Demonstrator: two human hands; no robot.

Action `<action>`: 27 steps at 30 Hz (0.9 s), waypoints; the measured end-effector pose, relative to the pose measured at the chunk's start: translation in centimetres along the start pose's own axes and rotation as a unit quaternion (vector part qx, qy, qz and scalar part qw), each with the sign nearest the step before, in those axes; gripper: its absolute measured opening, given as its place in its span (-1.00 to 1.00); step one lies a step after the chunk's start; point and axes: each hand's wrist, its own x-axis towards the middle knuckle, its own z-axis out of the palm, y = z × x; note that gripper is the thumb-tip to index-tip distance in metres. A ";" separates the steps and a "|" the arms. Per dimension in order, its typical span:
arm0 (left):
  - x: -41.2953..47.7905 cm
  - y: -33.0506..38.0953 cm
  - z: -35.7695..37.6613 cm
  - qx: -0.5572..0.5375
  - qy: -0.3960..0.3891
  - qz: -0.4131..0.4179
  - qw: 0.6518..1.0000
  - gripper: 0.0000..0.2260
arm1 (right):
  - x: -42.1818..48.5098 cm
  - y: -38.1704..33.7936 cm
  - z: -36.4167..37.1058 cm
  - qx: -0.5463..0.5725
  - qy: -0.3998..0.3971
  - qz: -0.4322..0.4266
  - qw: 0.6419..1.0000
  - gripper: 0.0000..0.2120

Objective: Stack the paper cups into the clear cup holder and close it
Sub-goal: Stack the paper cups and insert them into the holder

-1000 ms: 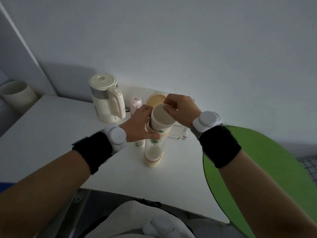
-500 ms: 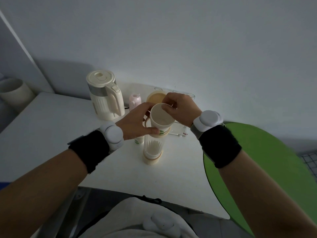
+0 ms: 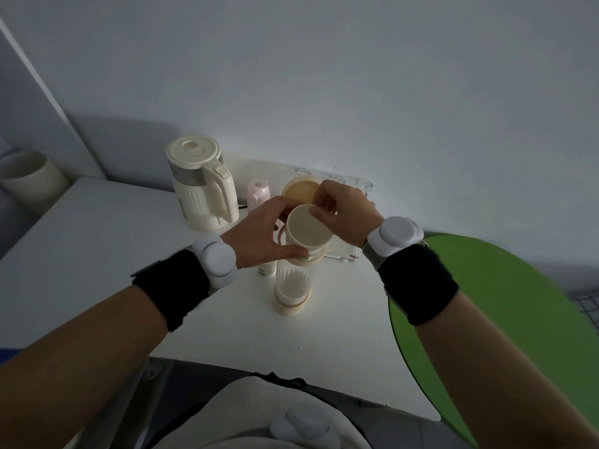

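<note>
- Step in hand: person is seating a paper cup (image 3: pixel 308 230) into the open mouth of the clear cup holder (image 3: pixel 293 280), so stacking is in progress and closing is not yet done
- Right hand (image 3: pixel 343 210) is pinching the cup's far rim between thumb and fingertips, mouth of cup facing up and tilted slightly toward camera
- Left hand (image 3: pixel 262 236) is wrapping round the holder's top collar, thumb lying across the front just under the cup, steadying the tube
- Holder is standing upright on the white table (image 3: pixel 97 254), near the middle, in front of the kettle (image 3: pixel 202 189) and the small pink bottle (image 3: pixel 257 191); pale cups are showing through its lower half
- Cup's bottom is already inside the collar, and most of its body is sticking out above
- Round peach lid (image 3: pixel 299 191) is lying behind the hands, likely the holder's cap, though that is a judgement
- Another white item with green print (image 3: pixel 266 270) is peeking out under the left hand, too hidden to name
- Next move is probably calling for a straight push down with the cup axis lined up to the tube, then letting go of the rim
- Against a second ago: cup is sitting a bit lower in the mouth and less tilted, both hands are keeping the same grips, holder base has not shifted
</note>
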 end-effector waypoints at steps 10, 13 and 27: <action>0.5 -0.4 -0.1 0.025 -0.014 0.010 1.000 -0.40 | 0.0 0.6 -0.1 -0.032 -0.027 0.003 0.999 -0.97; 0.5 -0.6 0.1 0.028 -0.018 0.014 0.999 -0.40 | -0.1 0.7 0.1 -0.031 -0.038 -0.004 0.999 -0.94; -0.7 -1.7 0.5 0.010 0.032 -0.005 0.999 -0.35 | 0.0 0.9 1.5 -0.067 0.027 -0.017 0.997 -0.91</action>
